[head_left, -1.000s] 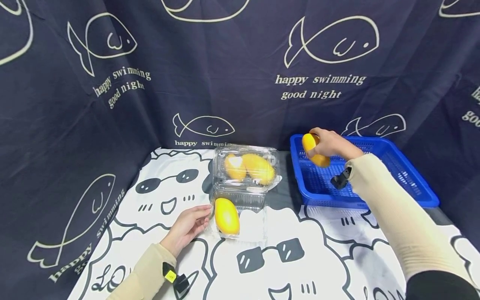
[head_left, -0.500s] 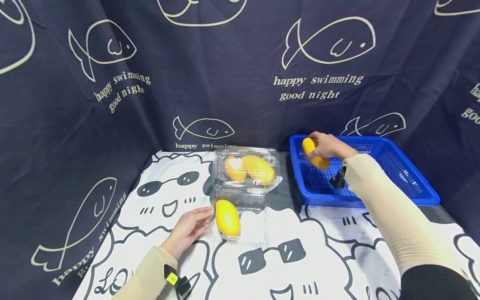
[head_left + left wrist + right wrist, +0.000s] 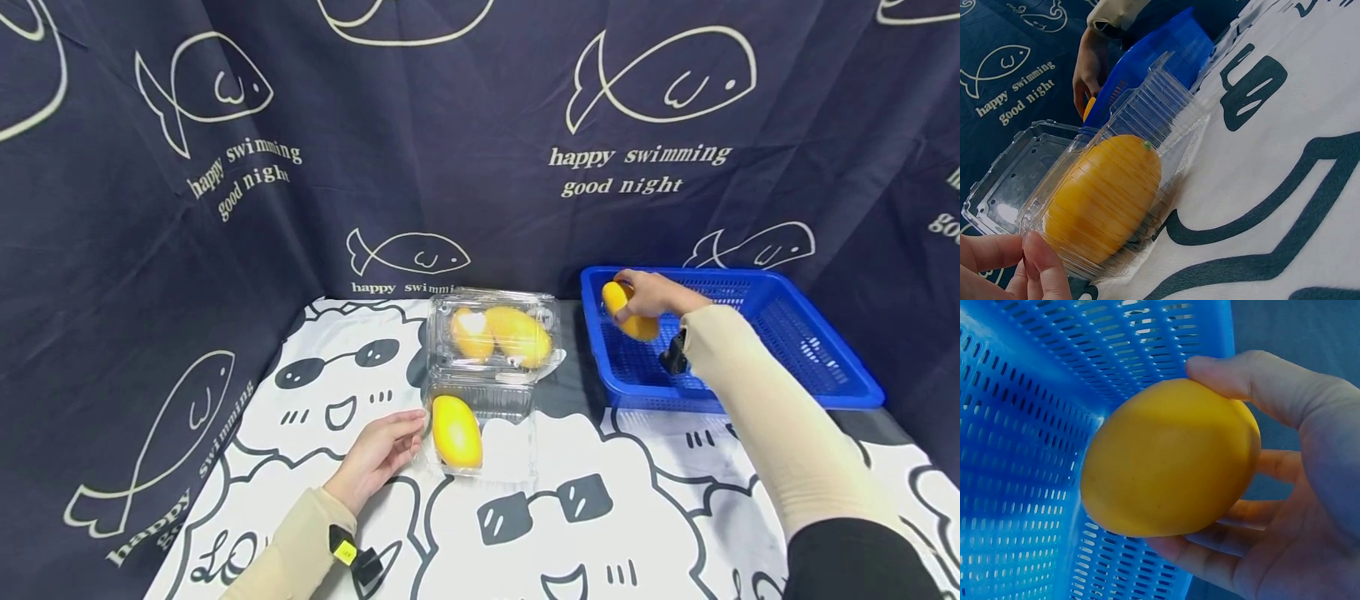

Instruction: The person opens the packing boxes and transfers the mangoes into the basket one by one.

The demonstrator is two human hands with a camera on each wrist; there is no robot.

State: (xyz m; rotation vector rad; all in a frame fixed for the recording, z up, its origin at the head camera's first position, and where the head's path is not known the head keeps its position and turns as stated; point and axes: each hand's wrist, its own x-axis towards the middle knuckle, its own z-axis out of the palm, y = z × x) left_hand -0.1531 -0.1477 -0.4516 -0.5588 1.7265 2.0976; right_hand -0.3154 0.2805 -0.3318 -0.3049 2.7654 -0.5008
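Note:
My right hand (image 3: 654, 294) holds a yellow mango (image 3: 632, 312) over the left end of a blue plastic basket (image 3: 611, 387). In the right wrist view, the thumb lies on top of the mango (image 3: 1169, 462) and the fingers curl beneath it. My left hand (image 3: 381, 450) pinches the left rim of a clear plastic clamshell box (image 3: 510, 450) between thumb and fingers, clearest in the left wrist view. One mango (image 3: 457, 432) lies in the left side of the box's near half. Its lid is tipped back, away from me.
Behind the near half, two more mangoes (image 3: 519, 336) show through clear plastic (image 3: 442, 367); how those layers stack is unclear. A dark fish-print cloth (image 3: 480, 150) hangs behind and at the sides. A white cartoon cloth (image 3: 630, 508) covers the table.
My right hand has lowered slightly with its mango, deeper toward the basket. The left hand stays at the clamshell box's rim, and the box has hardly moved.

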